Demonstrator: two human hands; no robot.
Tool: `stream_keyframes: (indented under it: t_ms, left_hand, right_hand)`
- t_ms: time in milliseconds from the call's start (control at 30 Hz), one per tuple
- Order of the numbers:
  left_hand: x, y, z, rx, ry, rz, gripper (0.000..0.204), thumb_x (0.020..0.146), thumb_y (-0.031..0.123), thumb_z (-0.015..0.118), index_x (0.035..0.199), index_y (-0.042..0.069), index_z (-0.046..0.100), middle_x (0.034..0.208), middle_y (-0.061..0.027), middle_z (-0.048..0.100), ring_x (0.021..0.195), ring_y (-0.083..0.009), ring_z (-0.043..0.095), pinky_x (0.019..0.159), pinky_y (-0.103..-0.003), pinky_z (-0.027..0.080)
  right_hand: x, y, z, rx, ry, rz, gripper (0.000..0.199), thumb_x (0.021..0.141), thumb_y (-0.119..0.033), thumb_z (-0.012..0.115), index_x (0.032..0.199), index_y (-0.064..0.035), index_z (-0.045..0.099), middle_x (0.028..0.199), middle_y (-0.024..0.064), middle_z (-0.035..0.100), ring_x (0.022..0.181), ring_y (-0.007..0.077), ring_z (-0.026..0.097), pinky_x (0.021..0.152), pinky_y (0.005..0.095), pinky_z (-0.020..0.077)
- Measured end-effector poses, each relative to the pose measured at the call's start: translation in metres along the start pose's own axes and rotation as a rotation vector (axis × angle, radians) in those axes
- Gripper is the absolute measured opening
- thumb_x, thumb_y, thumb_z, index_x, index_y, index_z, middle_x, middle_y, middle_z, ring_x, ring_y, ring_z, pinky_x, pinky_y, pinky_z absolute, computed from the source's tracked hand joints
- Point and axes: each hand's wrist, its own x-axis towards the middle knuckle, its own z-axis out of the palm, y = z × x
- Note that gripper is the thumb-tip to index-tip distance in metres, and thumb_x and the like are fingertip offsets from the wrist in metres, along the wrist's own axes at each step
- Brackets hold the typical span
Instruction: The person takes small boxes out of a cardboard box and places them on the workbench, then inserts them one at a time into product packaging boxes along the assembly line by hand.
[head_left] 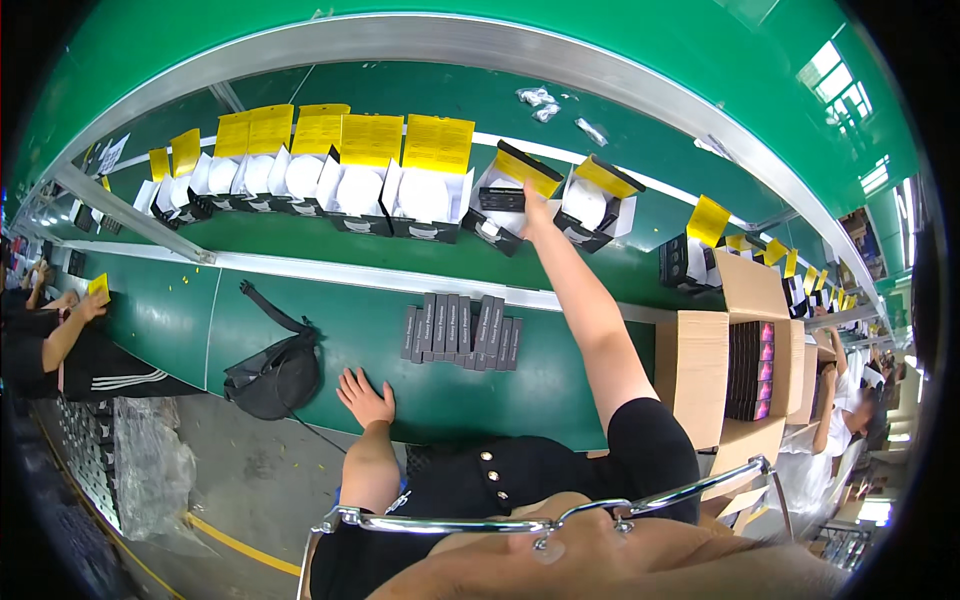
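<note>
My right arm reaches across the bench to an open white-and-black carton with a raised yellow flap. There my right hand is closed at the end of a slim dark box in the carton's mouth; its fingertips are partly hidden. Flat on the green bench near its front edge lies my left hand, fingers spread, holding nothing. Between my arms stands a row of slim dark boxes, packed side by side. Just right of my right hand is another open carton with a round white item inside.
More open yellow-flapped cartons line the raised shelf. A black bag with a strap lies left of my left hand. At right, a brown cardboard box holds stacked dark boxes. Co-workers are at both sides. Small plastic bags lie behind.
</note>
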Motion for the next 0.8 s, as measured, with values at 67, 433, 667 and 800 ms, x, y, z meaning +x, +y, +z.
stream_keyframes:
  t_ms: [67,433,667,800]
  left_hand:
    - [0.004,-0.004,0.001,-0.006,0.020,0.011,0.072,0.084,0.040,0.059,0.142,0.001,0.040,0.154,-0.0230,0.030,0.144,-0.0416,0.022,0.119,-0.056,0.013]
    - [0.014,-0.033,-0.003,-0.005,0.009,-0.015,0.074,0.083,0.039,0.060,0.144,0.001,0.038,0.155,-0.0229,0.029,0.145,-0.0416,0.021,0.119,-0.057,0.012]
    - [0.026,-0.044,-0.001,-0.005,0.014,-0.001,0.074,0.084,0.040,0.059,0.144,0.001,0.039,0.155,-0.0230,0.029,0.145,-0.0418,0.021,0.119,-0.057,0.012]
    - [0.028,-0.057,0.002,0.002,0.014,-0.022,0.074,0.084,0.040,0.059,0.143,0.001,0.039,0.155,-0.0231,0.029,0.145,-0.0418,0.021,0.119,-0.056,0.012]
  right_hand:
    - [0.001,0.012,0.006,0.088,-0.037,0.184,0.086,0.088,-0.065,0.058,0.136,0.0050,0.044,0.136,0.0153,0.053,0.116,0.0332,0.058,0.096,0.0559,0.0450]
    - [-0.054,-0.092,-0.019,-0.419,-0.421,-0.344,0.067,0.080,-0.048,0.078,0.114,0.0073,0.060,0.091,0.0120,0.068,0.074,0.0205,0.068,0.058,0.0280,0.0537]
    - [-0.024,-0.110,-0.039,-1.080,-0.351,-0.686,0.070,0.059,-0.042,0.089,0.105,0.0057,0.066,0.098,0.0180,0.071,0.090,0.0316,0.069,0.080,0.0383,0.0534]
    - [-0.023,-0.049,-0.017,-1.554,-0.030,-0.706,0.060,0.064,-0.040,0.084,0.106,-0.0012,0.066,0.109,0.0141,0.066,0.106,0.0306,0.062,0.091,0.0457,0.0497]
